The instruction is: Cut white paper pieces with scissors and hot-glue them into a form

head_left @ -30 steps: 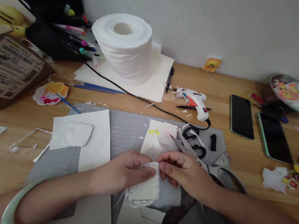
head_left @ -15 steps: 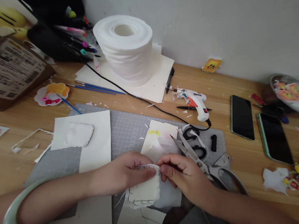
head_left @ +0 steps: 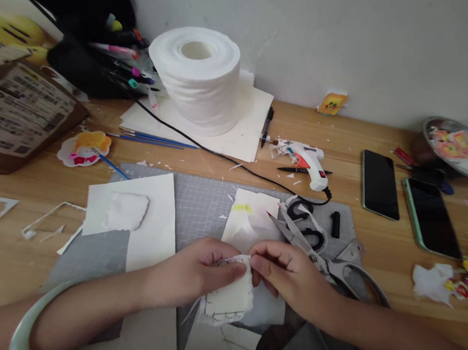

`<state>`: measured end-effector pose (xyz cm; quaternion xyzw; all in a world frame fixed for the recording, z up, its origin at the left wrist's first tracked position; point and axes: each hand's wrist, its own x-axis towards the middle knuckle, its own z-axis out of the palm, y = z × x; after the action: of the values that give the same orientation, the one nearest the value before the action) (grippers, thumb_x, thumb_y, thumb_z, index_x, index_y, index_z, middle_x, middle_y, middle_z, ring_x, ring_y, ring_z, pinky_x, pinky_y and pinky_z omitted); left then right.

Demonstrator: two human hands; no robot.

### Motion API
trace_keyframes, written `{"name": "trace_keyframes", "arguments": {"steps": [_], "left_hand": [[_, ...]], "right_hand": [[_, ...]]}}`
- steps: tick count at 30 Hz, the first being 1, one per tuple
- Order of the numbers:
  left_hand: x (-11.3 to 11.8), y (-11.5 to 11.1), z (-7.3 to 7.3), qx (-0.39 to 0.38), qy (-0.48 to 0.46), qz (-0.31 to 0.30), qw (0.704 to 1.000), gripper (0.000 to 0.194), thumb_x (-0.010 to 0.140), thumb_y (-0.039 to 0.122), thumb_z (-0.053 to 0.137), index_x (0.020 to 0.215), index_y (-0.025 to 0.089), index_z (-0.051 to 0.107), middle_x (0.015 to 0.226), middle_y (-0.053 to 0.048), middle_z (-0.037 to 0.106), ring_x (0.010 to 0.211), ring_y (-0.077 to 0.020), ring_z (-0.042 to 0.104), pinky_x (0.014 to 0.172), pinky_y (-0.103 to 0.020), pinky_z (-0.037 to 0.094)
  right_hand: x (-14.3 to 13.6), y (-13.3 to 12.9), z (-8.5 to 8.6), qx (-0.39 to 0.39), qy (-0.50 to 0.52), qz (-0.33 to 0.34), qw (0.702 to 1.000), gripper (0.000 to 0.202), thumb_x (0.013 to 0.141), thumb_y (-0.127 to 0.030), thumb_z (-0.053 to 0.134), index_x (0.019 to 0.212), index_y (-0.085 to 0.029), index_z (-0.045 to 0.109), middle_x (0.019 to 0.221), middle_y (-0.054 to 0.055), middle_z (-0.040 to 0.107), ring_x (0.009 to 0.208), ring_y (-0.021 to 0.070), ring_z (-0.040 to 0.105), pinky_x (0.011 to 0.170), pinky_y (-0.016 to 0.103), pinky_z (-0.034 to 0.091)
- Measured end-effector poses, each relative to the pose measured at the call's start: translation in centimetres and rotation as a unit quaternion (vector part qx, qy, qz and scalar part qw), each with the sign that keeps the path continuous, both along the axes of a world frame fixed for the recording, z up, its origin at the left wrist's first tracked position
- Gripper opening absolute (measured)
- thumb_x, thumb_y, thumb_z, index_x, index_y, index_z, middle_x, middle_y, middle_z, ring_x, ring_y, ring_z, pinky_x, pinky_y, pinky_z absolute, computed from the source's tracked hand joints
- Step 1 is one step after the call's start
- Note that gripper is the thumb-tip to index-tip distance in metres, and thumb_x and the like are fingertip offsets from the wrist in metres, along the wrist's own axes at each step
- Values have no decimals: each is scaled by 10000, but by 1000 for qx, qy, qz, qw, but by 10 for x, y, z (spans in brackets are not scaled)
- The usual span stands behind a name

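Between my hands is a small cream paper cutout with a white, soft-looking wavy border and black pen lines along its edges. My left hand grips it from the left, thumb lying across its top. At its upper right corner, the thumb and forefinger of my right hand pinch the white edge. Below and behind it lie a white sheet and a paper with pen marks. Large grey-handled scissors lie beside my right hand, near black-handled scissors.
A grey cutting mat covers the wooden desk's middle. A white sheet bears a padded white piece. Behind stand a big white roll and a hot glue gun with its black cord. Two phones and a metal bowl are right.
The view has shifted very slightly. The cutout has tilted a little in my fingers, and both hands keep nearly the same grip.
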<state>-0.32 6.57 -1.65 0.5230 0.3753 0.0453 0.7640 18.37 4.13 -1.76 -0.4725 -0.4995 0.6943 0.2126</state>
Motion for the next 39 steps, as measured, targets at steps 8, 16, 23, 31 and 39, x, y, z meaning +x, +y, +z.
{"name": "trace_keyframes", "arguments": {"steps": [8,16,23,31,39], "left_hand": [[0,-1,-2,-96,-16,77,992,282,788,409,522,687,153,580,619,32,480,545,-88,372,491,-190,282],[2,-2,-1,-110,-7,142,984,353,657,483,639,628,139,566,561,29,519,502,-90,407,489,-202,303],[5,-5,-3,-117,-104,169,973,280,741,401,601,758,124,638,665,-35,627,664,-163,563,634,-248,395],[11,-7,-4,-94,-97,202,970,263,653,390,690,654,137,619,510,31,543,441,-79,443,441,-191,330],[11,-11,-1,-63,-98,201,973,284,648,401,682,695,126,629,530,19,550,456,-94,460,442,-204,366]], "right_hand": [[3,10,-2,-134,142,-130,972,99,790,-213,456,756,-178,542,609,-34,537,405,42,401,386,175,307],[6,10,2,-196,178,-101,959,272,740,-304,499,536,-183,367,379,-100,329,306,15,237,305,138,189],[7,9,-6,-104,153,-46,982,305,685,-396,626,745,-99,602,533,-6,595,365,55,476,336,166,352],[3,7,-6,-6,123,-36,992,332,683,-363,560,463,-168,406,344,-83,412,274,8,268,277,138,171],[24,6,14,64,77,-99,990,389,622,-508,622,641,-120,599,460,-7,580,320,49,417,312,172,295]]}}
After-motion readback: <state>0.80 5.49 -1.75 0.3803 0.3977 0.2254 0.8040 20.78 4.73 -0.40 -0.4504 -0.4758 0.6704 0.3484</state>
